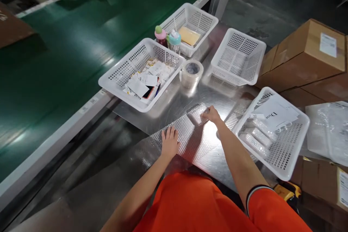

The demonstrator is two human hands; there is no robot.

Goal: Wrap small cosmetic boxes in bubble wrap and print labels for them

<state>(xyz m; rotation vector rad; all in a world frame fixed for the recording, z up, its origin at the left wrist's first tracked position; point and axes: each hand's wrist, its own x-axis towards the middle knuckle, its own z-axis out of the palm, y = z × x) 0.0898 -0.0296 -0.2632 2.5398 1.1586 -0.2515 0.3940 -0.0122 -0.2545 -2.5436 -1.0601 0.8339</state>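
Note:
My right hand grips the right end of a small box-shaped packet wrapped in bubble wrap. Under it, a sheet of bubble wrap stretches across the metal tabletop and runs off the near left side. Fingers stretched out, my left hand lies flat on the left part of that sheet and holds nothing. Beyond the packet stands a stack of clear tape rolls. What is inside the packet cannot be made out.
A white basket of paper slips stands left, another white basket with wrapped packets and a Dior bag right. Two more baskets and drink bottles stand at the back. Cardboard boxes are stacked right; a green conveyor belt runs left.

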